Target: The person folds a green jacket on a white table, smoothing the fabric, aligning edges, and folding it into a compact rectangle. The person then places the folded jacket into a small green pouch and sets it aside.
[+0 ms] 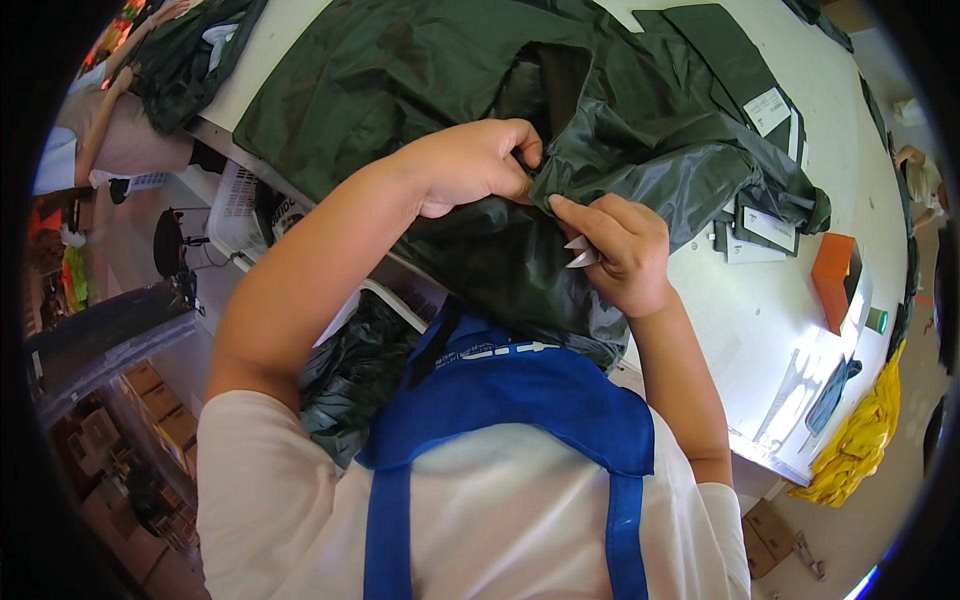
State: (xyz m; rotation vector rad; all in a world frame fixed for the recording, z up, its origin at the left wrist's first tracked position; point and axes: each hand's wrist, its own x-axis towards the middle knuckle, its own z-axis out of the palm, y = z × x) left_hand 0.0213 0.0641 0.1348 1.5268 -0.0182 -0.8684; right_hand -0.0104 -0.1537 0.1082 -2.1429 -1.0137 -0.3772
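Observation:
A dark green, shiny garment (420,75), perhaps a raincoat, lies bunched over the white table and hangs down over its near edge. My left hand (482,168) is closed, pinching a fold of it near the middle. Close by on the right, my right hand (625,255) has thumb and finger pressed on the same fabric. Two pointed silver blades, which look like thread snips (582,253), stick out from its curled fingers; their handle is hidden in the palm. What lies between the left fingertips is too small to make out.
On the white table (715,325) at the right lie folded dark green pieces (700,45), white labels (768,110), an orange box (835,278) and a green spool (877,320). Yellow fabric (858,440) hangs off the right end. At far left another person's arm (95,135) reaches over dark cloth.

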